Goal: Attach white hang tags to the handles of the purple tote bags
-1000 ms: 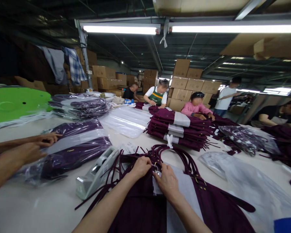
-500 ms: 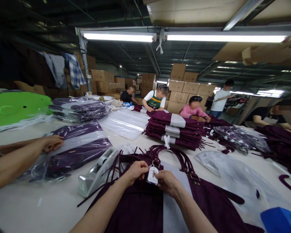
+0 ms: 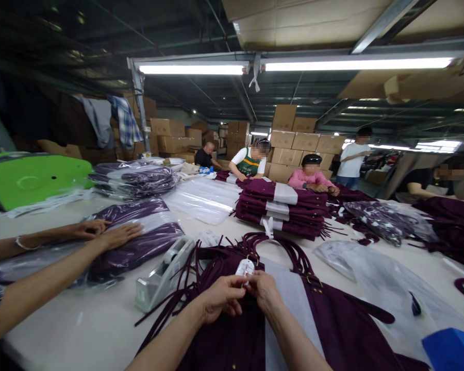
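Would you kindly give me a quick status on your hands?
Left hand and right hand pinch small white hang tag over dark purple bag. Nothing obstructing.

Pale surface (image 3: 81,330), long, running far into the scene. Near middle: purple bag (image 3: 232,330) with straps fanned out, white sheet (image 3: 284,304) on it. Just left of it a tape dispenser (image 3: 164,273). Left: bagged purple pieces (image 3: 139,242); farther left a green board (image 3: 31,180). Far left a bagged stack (image 3: 135,180). Middle far: clear bags (image 3: 203,198), folded purple stack (image 3: 282,208). Right: loose plastic (image 3: 375,283), blue thing (image 3: 452,350) at near right corner.
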The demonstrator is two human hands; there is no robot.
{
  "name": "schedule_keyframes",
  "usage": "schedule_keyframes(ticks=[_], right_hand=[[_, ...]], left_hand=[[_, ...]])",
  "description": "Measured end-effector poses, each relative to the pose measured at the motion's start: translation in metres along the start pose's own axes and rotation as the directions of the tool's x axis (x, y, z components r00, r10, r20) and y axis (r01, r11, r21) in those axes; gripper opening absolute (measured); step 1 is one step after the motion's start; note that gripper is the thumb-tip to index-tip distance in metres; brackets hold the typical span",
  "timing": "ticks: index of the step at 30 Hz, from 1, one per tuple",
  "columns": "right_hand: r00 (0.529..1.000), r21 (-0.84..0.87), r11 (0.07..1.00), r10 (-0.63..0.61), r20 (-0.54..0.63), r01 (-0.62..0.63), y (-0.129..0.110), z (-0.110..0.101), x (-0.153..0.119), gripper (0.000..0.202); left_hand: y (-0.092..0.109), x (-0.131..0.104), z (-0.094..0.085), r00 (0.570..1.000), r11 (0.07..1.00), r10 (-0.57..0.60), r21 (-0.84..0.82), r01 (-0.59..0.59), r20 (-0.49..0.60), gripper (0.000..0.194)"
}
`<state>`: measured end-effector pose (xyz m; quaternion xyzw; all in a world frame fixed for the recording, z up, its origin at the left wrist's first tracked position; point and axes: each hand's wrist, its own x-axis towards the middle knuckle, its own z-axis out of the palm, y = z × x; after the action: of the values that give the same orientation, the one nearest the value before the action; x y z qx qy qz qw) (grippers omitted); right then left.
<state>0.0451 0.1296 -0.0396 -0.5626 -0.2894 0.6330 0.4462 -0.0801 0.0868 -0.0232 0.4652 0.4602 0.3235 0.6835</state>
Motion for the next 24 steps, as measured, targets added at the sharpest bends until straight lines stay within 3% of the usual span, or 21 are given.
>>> schedule_keyframes(ticks=[3, 7, 11, 15, 17, 20, 22, 24], right_hand=[[0.998, -0.017, 1.000, -0.013, 0.056, 0.014, -0.001, -0.001, -0.003, 0.012], [0.990, -0.103, 0.994, -0.023, 0.136, 0.037, -0.004, -0.001, -0.010, 0.010], [0.989, -0.193, 0.973, -0.109, 0.103, 0.127, -0.004, -0.004, -0.015, 0.013], [0.972, -0.211, 0.948, -0.233, 0.042, 0.237, -0.006, -0.016, -0.020, 0.015], [0.962, -0.232, 0.934, -0.268, 0.046, 0.271, -0.009, -0.028, -0.026, 0.028], [0.947, -0.328, 0.889, -0.312, 0.075, 0.319, -0.019, -0.054, -0.042, 0.037], [0.926, -0.459, 0.808, -0.362, 0.107, 0.370, -0.026, -0.078, -0.057, 0.039], [0.888, -0.619, 0.663, -0.442, 0.131, 0.421, -0.032, -0.108, -0.074, 0.040]], left_hand=[[0.001, -0.001, 0.007, 1.000, 0.998, 0.030, -0.047, -0.029, 0.011, 0.061], [0.004, 0.005, 0.008, 0.985, 0.994, 0.097, -0.037, -0.103, -0.141, 0.060], [0.006, 0.010, 0.003, 0.937, 0.988, 0.133, 0.115, -0.100, -0.325, 0.055], [0.009, 0.004, -0.004, 0.915, 0.983, 0.126, 0.172, -0.064, -0.383, 0.059], [0.009, -0.005, -0.011, 0.894, 0.961, 0.170, 0.272, -0.057, -0.414, 0.058], [0.006, -0.023, -0.024, 0.819, 0.852, 0.313, 0.524, -0.018, -0.481, 0.056], [0.003, -0.039, -0.031, 0.794, 0.784, 0.368, 0.621, 0.016, -0.484, 0.055], [0.000, -0.057, -0.033, 0.809, 0.739, 0.380, 0.673, 0.026, -0.449, 0.054]])
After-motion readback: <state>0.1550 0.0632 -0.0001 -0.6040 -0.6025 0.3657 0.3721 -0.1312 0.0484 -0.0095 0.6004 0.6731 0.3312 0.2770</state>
